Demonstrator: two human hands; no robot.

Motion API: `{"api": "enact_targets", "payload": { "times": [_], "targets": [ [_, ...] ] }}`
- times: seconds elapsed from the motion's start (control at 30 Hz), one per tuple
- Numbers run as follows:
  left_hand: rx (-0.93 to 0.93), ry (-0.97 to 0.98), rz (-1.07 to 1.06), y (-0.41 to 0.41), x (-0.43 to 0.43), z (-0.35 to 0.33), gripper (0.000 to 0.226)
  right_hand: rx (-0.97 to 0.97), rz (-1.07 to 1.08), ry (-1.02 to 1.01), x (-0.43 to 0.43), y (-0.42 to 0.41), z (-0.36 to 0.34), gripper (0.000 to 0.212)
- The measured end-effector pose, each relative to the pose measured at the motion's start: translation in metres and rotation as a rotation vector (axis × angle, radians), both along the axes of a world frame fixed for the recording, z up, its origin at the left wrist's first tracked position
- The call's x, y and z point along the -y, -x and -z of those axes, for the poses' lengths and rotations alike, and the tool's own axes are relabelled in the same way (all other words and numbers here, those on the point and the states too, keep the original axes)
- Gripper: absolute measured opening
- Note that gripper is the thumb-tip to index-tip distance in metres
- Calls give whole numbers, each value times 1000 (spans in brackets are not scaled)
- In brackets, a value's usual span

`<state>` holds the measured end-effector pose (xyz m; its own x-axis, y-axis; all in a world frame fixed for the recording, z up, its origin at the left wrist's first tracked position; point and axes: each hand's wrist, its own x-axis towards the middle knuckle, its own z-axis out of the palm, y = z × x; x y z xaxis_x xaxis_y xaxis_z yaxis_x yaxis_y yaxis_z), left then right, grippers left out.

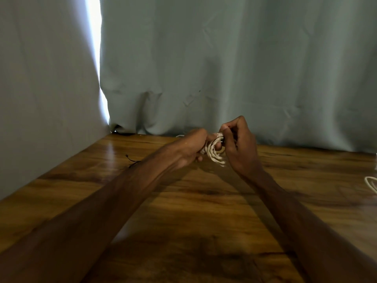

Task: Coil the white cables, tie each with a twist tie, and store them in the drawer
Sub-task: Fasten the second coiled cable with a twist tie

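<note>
Wooden table (204, 211) carried a thin dark strand (132, 161), perhaps a spare twist tie, lying well left of the coiled white cable (215, 154), probably kept within reach. Just left of that coil, the left hand (191, 148) clenched around its loops, seemingly so they could not spring apart. Touching the coil's top from the right, the right hand (238, 146) pinched a tight wrapping there, likely cinching it; tie or cable tail, I could not tell. Far right of the coil, another white cable (370, 183) lay loose, apparently awaiting its turn
</note>
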<state>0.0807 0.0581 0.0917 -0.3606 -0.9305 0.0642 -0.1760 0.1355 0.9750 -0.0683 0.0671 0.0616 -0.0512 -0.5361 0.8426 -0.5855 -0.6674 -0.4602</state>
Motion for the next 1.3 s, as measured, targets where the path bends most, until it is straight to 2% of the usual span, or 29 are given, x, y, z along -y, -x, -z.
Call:
{"api": "enact_targets", "payload": {
  "times": [0.17,0.3,0.53,0.63,0.8,0.87,0.97,1.13,1.3],
  "targets": [
    [18,77,45,-8,-6,-1,33,2,4,-17,1,1,0,11],
    [90,229,11,-9,1,7,33,12,-7,-94,3,5,-1,10],
    [214,479,-127,-14,10,12,36,-136,-48,-29,-4,3,-20,4],
    [395,616,-187,-18,12,14,32,-144,-101,-128,-5,1,-20,8],
    [811,948,-284,-17,3,14,23,-12,-93,-318,-1,1,-18,25],
    [949,1070,-311,-16,2,15,14,46,-126,-383,-4,3,-21,21],
    [1051,1191,-312,-13,3,18,11,74,-182,-443,-9,6,-24,12],
    [1118,1214,-282,-11,2,20,21,-15,-66,-425,-6,8,-22,10],
    [1137,1159,-255,-11,4,25,14,-52,69,-353,-3,-2,-14,10]
  ]
}}
